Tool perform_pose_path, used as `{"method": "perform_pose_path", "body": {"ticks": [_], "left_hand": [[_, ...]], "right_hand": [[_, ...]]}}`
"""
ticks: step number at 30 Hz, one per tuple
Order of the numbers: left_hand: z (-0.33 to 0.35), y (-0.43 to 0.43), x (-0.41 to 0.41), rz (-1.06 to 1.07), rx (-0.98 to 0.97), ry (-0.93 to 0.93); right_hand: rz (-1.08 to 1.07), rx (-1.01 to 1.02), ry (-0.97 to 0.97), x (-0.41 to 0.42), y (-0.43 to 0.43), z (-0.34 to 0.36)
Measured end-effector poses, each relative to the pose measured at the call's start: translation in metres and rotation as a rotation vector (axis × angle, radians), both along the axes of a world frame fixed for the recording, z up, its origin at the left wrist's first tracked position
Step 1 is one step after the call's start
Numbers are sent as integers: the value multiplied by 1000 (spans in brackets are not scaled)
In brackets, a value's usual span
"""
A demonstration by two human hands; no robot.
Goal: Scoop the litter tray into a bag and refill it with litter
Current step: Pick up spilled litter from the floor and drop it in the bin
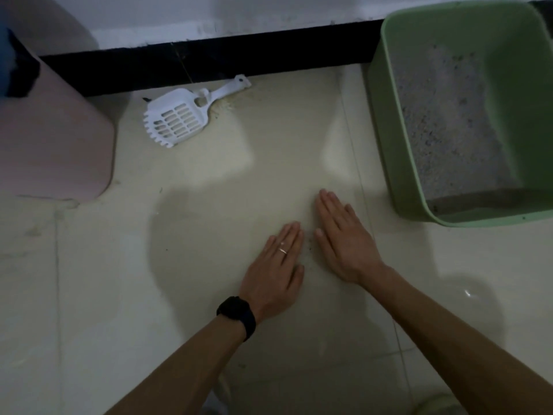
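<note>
Litter tray (389,139) sits on the floor at upper right, by the wall, with a thin grey layer of litter (449,121) inside. The scoop (176,118) lies well apart to its left at the skirting, untouched.

Our left hand (275,271) and right hand (344,238) both lie flat on the tile, fingers straight and close together, holding nothing. There are a few dark specks (309,247) between them.

Risks as we see them:
- Palms on the tile could smear or scatter those specks.
- Light is dim, so clumps could get missed when scooping.
- No bag in view, so the scoop might end up loaded with nowhere to empty it.

Hard to tell:
- The tray's right side is cut off.
- Clumps can't be made out in the litter.
- The pink container (54,139) at left is cropped, contents unknown.
</note>
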State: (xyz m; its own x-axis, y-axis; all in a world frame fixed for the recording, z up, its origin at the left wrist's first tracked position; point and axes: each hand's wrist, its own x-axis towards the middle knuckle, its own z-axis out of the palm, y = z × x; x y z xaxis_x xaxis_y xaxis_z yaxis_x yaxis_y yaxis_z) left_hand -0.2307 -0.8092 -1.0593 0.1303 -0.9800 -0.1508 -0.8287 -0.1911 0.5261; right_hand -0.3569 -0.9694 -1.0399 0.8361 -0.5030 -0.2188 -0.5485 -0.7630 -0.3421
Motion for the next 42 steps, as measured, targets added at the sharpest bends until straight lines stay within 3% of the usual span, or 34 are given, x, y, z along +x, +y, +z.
{"method": "perform_pose_path", "body": {"ticks": [5,8,10,12,15,18,21,25,30,36,42], "left_hand": [[0,-5,22,208,-4,-106],[-5,-8,33,142,65,-152],[-6,-16,30,13,54,-153],[-6,-28,22,-67,29,-145],[-8,-37,3,-159,-7,-101],[-3,-30,-15,-283,-63,50],[11,-14,-3,-161,-133,167],[13,12,47,86,-37,33],[-1,35,41,111,101,-155],[-5,-8,-32,40,90,-46],[3,-46,-42,-33,-24,141]], "right_hand": [[167,31,61,-15,17,-1],[284,90,-13,-37,34,8],[153,77,-103,-48,36,12],[-127,26,-138,-58,37,8],[-460,8,-16,-71,50,-4],[-438,8,39,-78,74,-13],[-410,21,18,-69,87,-12],[-346,34,7,-47,99,-12],[-257,135,-162,-24,111,-9],[-658,90,-297,-47,54,-9],[-453,21,-143,-80,42,-8]]}}
